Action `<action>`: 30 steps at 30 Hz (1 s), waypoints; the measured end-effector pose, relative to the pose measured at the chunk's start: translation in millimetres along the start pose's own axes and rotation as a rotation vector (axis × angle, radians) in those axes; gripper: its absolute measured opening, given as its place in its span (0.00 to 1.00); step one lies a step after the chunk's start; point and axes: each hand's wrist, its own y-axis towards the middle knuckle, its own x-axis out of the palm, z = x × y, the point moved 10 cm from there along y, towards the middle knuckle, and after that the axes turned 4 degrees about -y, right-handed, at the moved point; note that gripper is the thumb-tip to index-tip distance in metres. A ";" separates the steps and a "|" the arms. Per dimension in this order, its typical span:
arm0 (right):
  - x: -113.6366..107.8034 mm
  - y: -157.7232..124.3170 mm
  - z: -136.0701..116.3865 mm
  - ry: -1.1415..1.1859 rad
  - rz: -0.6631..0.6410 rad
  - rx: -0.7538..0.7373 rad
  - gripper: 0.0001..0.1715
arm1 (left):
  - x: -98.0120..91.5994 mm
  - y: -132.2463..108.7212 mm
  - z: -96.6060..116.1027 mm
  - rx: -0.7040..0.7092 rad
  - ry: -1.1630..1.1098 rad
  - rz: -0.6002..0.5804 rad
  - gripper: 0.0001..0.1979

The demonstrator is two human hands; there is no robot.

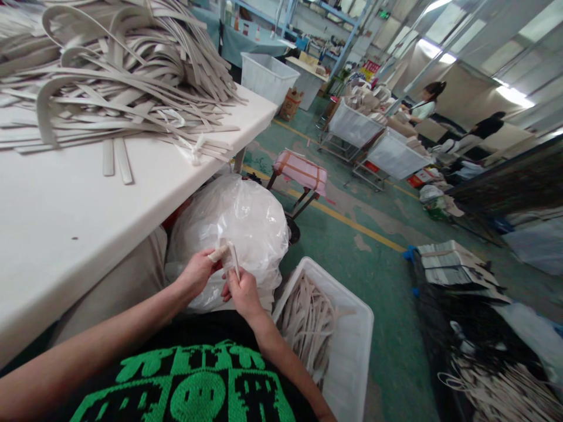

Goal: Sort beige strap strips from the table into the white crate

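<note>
In front of my body, above a clear plastic bag (246, 211), both hands are closed on a short beige strap (231, 253). My left hand (200, 272) pinches one end of it, while my right hand (241, 290) grips the other part from below; the strap appears folded between them. A big heap of similar beige straps (145, 82) lies on the white table (109, 217) at upper left. Beside my right arm, a white plastic bin (352, 328) holds many loose beige strips (308, 319).
A stool with a pink cushion (301, 171) stands on the green floor beyond the bag. Farther back are white carts (354, 126) filled with material and a seated person (426, 104). Bundled pieces (453, 264) and piled strips (505, 387) lie at right.
</note>
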 end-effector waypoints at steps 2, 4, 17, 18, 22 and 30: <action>-3.2 3.3 -3.9 -0.004 0.018 -0.017 0.30 | 15.4 -6.2 -13.4 -0.087 0.030 -0.145 0.23; -4.3 4.3 -6.7 -0.003 0.012 -0.036 0.29 | 20.7 -7.8 -15.3 -0.108 0.031 -0.194 0.22; -0.7 2.4 -3.2 -0.040 -0.038 -0.010 0.28 | -0.5 2.0 5.1 -0.003 -0.011 -0.027 0.16; 1.1 1.8 -2.4 -0.036 -0.053 -0.006 0.29 | -6.7 4.3 10.6 0.030 -0.025 0.021 0.16; 1.0 2.1 -0.2 -0.029 -0.047 0.001 0.29 | -4.4 6.1 5.8 -0.011 0.000 -0.040 0.18; -6.1 0.3 3.8 0.129 -0.034 0.049 0.34 | 9.7 -12.7 6.0 -0.058 -0.084 -0.128 0.19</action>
